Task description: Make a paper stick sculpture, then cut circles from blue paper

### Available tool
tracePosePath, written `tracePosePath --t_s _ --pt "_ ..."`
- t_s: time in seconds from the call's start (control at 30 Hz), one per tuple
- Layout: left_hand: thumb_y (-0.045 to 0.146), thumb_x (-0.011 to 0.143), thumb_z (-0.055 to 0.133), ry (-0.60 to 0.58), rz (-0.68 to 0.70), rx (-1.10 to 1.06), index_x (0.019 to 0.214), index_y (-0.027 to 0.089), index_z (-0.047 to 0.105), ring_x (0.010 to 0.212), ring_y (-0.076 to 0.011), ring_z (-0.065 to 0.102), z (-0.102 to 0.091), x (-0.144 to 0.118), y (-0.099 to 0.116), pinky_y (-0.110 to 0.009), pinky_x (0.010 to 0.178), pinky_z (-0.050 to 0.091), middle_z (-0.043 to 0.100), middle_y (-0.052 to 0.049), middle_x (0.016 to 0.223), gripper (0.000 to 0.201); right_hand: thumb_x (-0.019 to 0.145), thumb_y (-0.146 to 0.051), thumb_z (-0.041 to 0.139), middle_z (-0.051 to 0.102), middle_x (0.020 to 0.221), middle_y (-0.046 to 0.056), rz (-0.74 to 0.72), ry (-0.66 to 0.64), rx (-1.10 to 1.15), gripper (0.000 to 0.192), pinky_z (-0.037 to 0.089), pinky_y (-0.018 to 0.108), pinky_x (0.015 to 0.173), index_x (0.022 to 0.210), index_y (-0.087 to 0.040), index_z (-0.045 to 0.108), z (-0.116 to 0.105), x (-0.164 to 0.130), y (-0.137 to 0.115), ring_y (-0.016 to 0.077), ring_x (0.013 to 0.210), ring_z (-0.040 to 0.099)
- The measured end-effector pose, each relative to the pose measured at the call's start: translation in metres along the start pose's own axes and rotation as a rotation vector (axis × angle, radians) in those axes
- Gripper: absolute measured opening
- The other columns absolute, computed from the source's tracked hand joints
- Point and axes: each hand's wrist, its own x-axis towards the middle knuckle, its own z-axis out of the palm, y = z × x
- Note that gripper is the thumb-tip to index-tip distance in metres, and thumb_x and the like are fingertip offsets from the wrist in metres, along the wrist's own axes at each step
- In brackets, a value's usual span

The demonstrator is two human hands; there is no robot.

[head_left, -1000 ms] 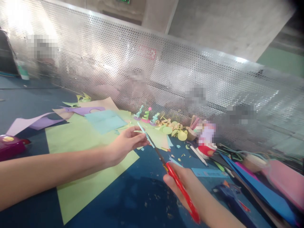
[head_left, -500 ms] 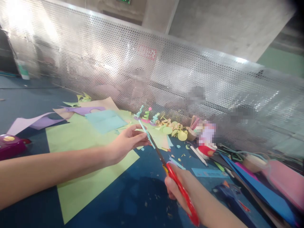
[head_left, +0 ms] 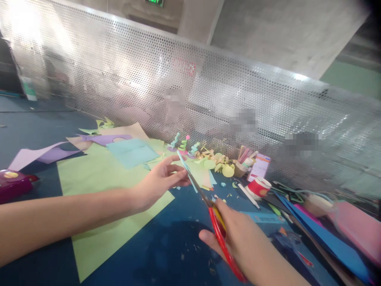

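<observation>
**Red scissors (head_left: 219,227) at a narrow blue paper strip (head_left: 180,158), over the right edge of a large green sheet (head_left: 104,250)**

The left hand (head_left: 165,177) is above the right part of the green sheet, with its forearm crossing over it. Its thumb and fingers are closed together upon the blue strip, which is raised in a slant near the sheet's right edge. The right hand (head_left: 238,232) is to the right of the sheet. Its fingers are wrapped on the scissors' red handles, and the thumb sticks out toward the sheet. The scissors' blades touch the strip; I cannot tell if they are parted.

On the far part of the green sheet lies a light blue paper (head_left: 132,153). Purple paper (head_left: 104,139) is at its far left side. Beyond its far right side stand small paper spirals (head_left: 183,147), near yellow-green paper pieces (head_left: 216,162). Farther to the right of the sheet are a white pen (head_left: 248,196), a red and white cup (head_left: 259,187), a phone (head_left: 260,167) leaning upright, and a blue ruler (head_left: 264,217), which is partly hidden by the right hand.
</observation>
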Motion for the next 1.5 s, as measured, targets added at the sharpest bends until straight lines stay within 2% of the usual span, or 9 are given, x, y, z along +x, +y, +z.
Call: tracePosePath --t_s 0.23,0.4,0.53,0.73,0.97,1.2,1.37,1.5 --pt "0.023 0.085 0.056 -0.016 0.043 0.009 0.121 0.022 0.045 0.086 -0.0162 0.063 0.002 -0.002 0.0 -0.04 0.09 0.047 0.063 -0.003 0.089 0.038 0.073 -0.065 0.042 0.06 0.067 0.009 -0.01 0.076 -0.106 0.054 0.039 0.033 0.05 0.095 -0.016 0.044 0.002 0.002 0.001 0.0277 0.062 0.059" --pt "0.023 0.085 0.056 -0.022 0.052 0.006 0.121 0.022 0.045 0.087 -0.0164 0.062 0.002 -0.003 0.0 -0.04 0.09 0.047 0.063 -0.003 0.089 0.038 0.074 -0.067 0.041 0.062 0.069 0.01 0.012 0.078 -0.125 0.058 0.041 0.034 0.052 0.1 -0.014 0.045 0.005 0.003 -0.001 0.0287 0.063 0.061" --pt "0.024 0.084 0.057 -0.012 0.052 0.014 0.121 0.022 0.045 0.087 -0.0174 0.063 0.002 -0.002 0.0 -0.04 0.09 0.047 0.063 -0.004 0.09 0.039 0.075 -0.065 0.041 0.064 0.067 0.009 0.049 0.057 -0.141 0.054 0.038 0.03 0.048 0.098 -0.016 0.045 0.007 0.003 -0.002 0.0285 0.06 0.063" --pt "0.026 0.083 0.058 0.007 0.03 0.004 0.121 0.022 0.045 0.087 -0.0184 0.064 0.003 -0.003 0.002 -0.041 0.09 0.046 0.064 -0.004 0.091 0.041 0.078 -0.061 0.042 0.063 0.059 0.002 0.026 0.08 -0.105 0.045 0.032 0.026 0.043 0.096 -0.021 0.043 0.01 0.002 0.0 0.0259 0.053 0.063" --pt "0.026 0.083 0.058 0.003 0.02 -0.015 0.12 0.022 0.047 0.086 -0.0177 0.064 0.003 -0.003 0.002 -0.04 0.09 0.046 0.064 -0.004 0.089 0.039 0.077 -0.061 0.045 0.065 0.06 0.003 0.046 0.072 -0.088 0.041 0.032 0.026 0.044 0.089 -0.022 0.042 0.009 0.003 -0.002 0.0264 0.055 0.064" --pt "0.027 0.082 0.059 0.028 -0.016 -0.01 0.122 0.021 0.045 0.089 -0.0188 0.064 0.002 -0.001 0.0 -0.04 0.09 0.046 0.064 -0.007 0.099 0.043 0.079 -0.063 0.041 0.066 0.061 0.004 0.051 0.083 -0.104 0.042 0.034 0.026 0.045 0.085 -0.022 0.044 0.011 0.004 -0.002 0.0256 0.055 0.064" --pt "0.027 0.082 0.059 0.002 0.023 0.022 0.125 0.023 0.045 0.085 -0.0173 0.064 0.002 -0.001 0.001 -0.039 0.088 0.047 0.065 -0.006 0.097 0.046 0.078 -0.063 0.04 0.066 0.065 0.007 0.028 0.072 -0.143 0.045 0.034 0.027 0.045 0.087 -0.02 0.045 0.007 0.005 -0.003 0.0278 0.059 0.064" --pt "0.029 0.081 0.06 0.016 0.005 0.068 0.123 0.023 0.046 0.08 -0.0163 0.065 0.002 -0.003 0.001 -0.04 0.087 0.048 0.064 -0.005 0.094 0.044 0.076 -0.065 0.04 0.065 0.064 0.008 0.01 0.087 -0.142 0.052 0.034 0.028 0.045 0.092 -0.016 0.046 0.007 0.004 -0.002 0.0296 0.058 0.064"
